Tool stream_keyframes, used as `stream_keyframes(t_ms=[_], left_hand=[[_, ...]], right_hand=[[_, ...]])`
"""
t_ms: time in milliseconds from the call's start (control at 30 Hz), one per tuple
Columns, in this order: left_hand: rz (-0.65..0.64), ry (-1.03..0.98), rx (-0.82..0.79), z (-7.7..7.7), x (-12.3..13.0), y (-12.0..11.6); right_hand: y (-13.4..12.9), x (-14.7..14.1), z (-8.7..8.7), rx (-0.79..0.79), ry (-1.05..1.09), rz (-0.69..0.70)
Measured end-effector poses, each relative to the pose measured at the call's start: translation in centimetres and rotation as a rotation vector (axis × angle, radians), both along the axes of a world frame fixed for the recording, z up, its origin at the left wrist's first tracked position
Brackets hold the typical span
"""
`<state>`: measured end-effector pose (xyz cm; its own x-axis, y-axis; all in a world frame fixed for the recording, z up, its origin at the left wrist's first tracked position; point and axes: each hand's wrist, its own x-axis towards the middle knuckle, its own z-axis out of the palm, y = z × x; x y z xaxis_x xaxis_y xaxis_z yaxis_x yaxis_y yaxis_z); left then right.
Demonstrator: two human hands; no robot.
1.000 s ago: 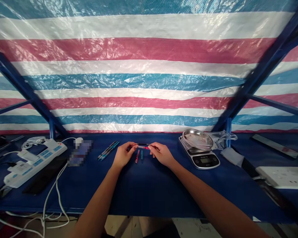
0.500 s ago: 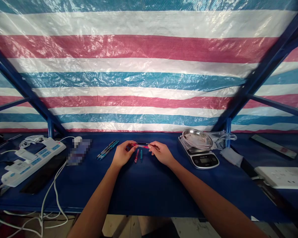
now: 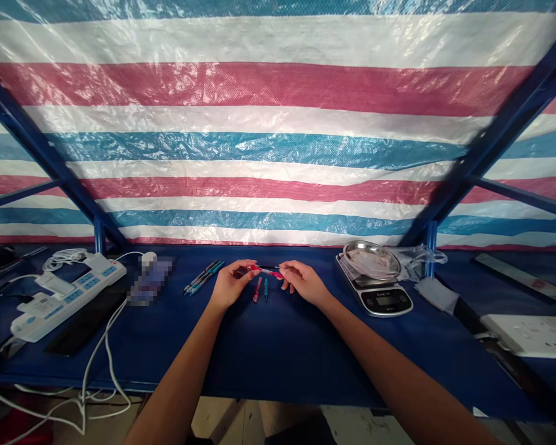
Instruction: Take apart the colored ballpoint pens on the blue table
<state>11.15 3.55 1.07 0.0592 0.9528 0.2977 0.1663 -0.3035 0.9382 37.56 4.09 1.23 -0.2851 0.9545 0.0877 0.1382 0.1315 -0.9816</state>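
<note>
Above the middle of the blue table, my left hand [image 3: 231, 283] pinches the left part of a red and clear pen [image 3: 269, 271]. My right hand [image 3: 303, 282] has its fingers closed at the pen's right end. A thin dark rod runs just above the pen between the two hands; whether it is a separate part I cannot tell. Below them lie a short red pen piece [image 3: 257, 290] and a short teal pen piece [image 3: 265, 289], side by side on the table. Several teal and dark pens [image 3: 204, 277] lie in a slanted group left of my left hand.
A kitchen scale [image 3: 383, 299] with a metal bowl [image 3: 371, 259] stands to the right, a plastic bag beside it. At the left lie a white power strip [image 3: 69, 300], a dark flat slab [image 3: 86, 324] and white cables [image 3: 106, 352]. Another white socket block [image 3: 528, 334] sits far right.
The pen now slopes more down to the right between my hands, and the fingers of my right hand have shifted. The whole view has moved slightly; the things on the table stay put.
</note>
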Motion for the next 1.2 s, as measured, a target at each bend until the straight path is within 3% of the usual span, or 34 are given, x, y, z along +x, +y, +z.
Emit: stream_keyframes(t_ms=[200,567,800,967,1100,1200], left_hand=[[-0.041,-0.063,-0.053,0.0,0.3,-0.1],[0.051,-0.104,-0.048,-0.2,-0.2,0.5],[-0.006,-0.088,-0.041,-0.1,-0.4,0.5],[-0.026,0.113,0.031,0.1,0.2,-0.2],[-0.071,0.287,0.133,0.4,0.6,-0.8],[-0.024,0.384,0.185,0.4,0.3,-0.6]], right_hand=[[-0.2,0.1,0.6,0.013,-0.022,0.009],[-0.1,0.1,0.1,0.069,-0.015,-0.015],[-0.2,0.2,0.1,0.146,-0.058,-0.017],[-0.7,0.1,0.0,0.325,-0.191,0.019],[-0.9,0.0,0.2,0.350,-0.200,-0.011],[-0.8,-0.1,0.2,0.294,-0.200,-0.052]])
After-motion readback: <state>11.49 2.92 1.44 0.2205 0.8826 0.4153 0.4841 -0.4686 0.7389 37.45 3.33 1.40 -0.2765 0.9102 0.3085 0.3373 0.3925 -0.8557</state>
